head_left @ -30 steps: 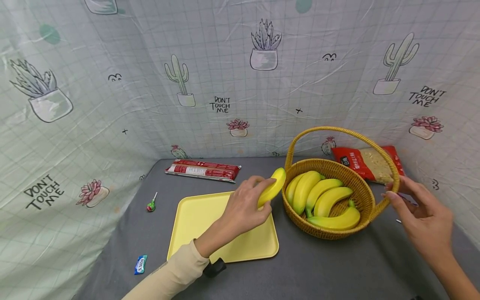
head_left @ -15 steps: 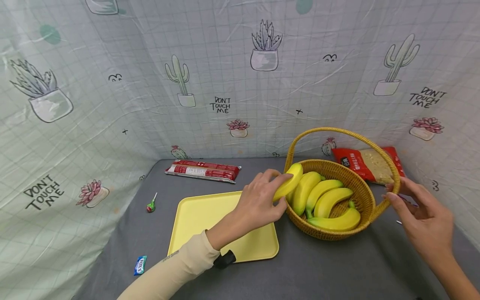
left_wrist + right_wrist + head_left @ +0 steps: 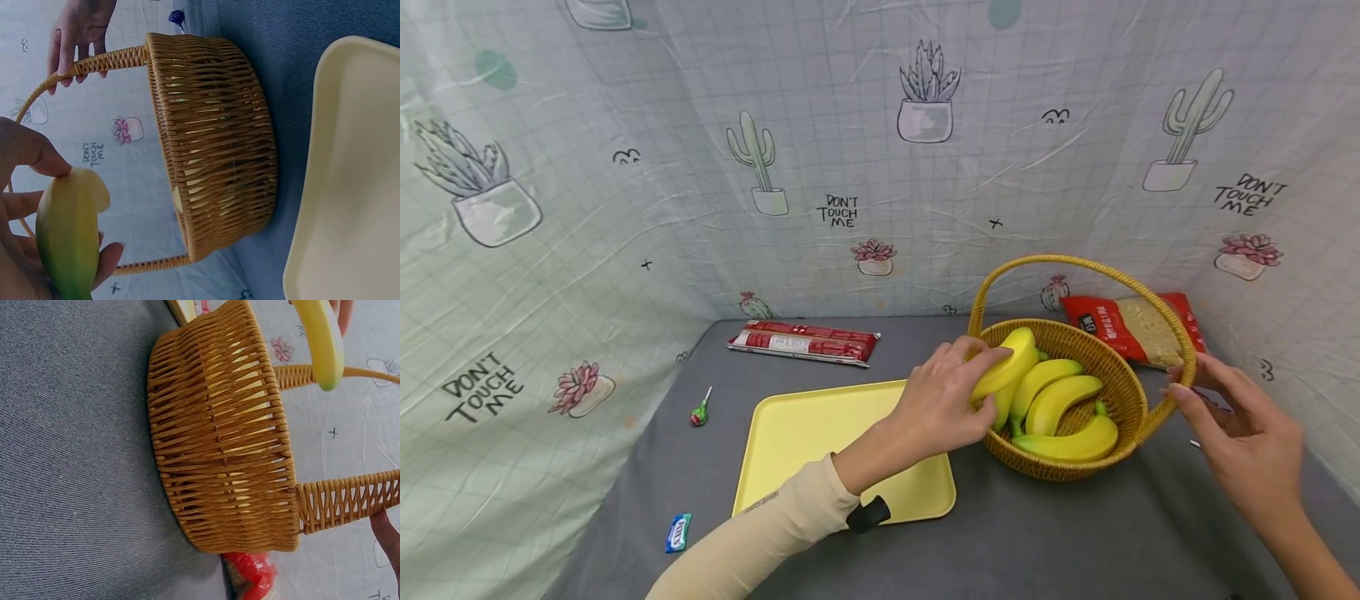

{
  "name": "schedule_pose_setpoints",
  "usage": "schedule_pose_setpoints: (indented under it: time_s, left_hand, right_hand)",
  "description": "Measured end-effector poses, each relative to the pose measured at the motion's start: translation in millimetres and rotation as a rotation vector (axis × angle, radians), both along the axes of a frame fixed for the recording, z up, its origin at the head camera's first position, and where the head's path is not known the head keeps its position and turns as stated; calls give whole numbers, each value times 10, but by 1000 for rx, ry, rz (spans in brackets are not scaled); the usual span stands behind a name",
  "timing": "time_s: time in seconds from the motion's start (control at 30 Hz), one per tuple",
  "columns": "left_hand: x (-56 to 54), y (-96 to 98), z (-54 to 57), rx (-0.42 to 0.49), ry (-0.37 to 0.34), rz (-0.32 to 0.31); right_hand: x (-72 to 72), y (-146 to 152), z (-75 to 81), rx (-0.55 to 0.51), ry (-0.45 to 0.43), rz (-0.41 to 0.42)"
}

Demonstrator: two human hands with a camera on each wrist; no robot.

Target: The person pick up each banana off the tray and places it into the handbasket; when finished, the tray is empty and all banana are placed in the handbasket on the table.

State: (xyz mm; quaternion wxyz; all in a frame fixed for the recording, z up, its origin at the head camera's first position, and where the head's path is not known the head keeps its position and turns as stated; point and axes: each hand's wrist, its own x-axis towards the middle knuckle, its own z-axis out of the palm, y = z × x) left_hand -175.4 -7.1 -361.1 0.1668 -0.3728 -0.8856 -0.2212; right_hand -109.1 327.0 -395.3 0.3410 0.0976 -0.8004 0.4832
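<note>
My left hand (image 3: 946, 402) holds a yellow banana (image 3: 1013, 360) between thumb and fingers, over the left side of a round wicker basket (image 3: 1052, 469). In the left wrist view, the green end of this banana (image 3: 69, 231) points down the frame; the right wrist view has it above the basket rim. Several more bananas (image 3: 1066, 402) lie inside the basket, partly covered by the held one. On the right, my right hand (image 3: 1255, 437) pinches the basket's tall arched handle (image 3: 1183, 346) near its lower right end. The basket stands on the grey table.
A yellow tray (image 3: 805, 425) lies left of the basket, under my left forearm. Behind are a long red packet (image 3: 805, 342) and a red bag (image 3: 1138, 325) with a clear window. A lollipop (image 3: 700, 411) and small blue packet (image 3: 678, 532) lie far left.
My left hand has carried the banana rightward, from the gap between tray and basket to over the basket's left side. The right hand has kept its place on the handle.
</note>
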Motion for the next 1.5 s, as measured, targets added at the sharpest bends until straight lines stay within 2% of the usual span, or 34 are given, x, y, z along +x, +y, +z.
schedule_pose_setpoints:
  time_s: [0.2, 0.6, 1.03, 1.27, 1.5]
  left_hand:
    - [-30, 86, 24, 10, -10, -14]
    - [-121, 346, 94, 10, 2, -66]
    - [-250, 694, 104, 12, -42, -81]
    - [-271, 881, 36, -62, -52, -86]
    - [-301, 827, -43, -63, -40, -81]
  right_hand:
    - [-22, -4, -22, -7, 78, 51]
    - [-57, 23, -64, -15, 113, 71]
    - [-70, 44, -59, -44, 150, 121]
    - [-69, 51, -61, -18, 138, 97]
    - [-63, 49, -64, -13, 129, 89]
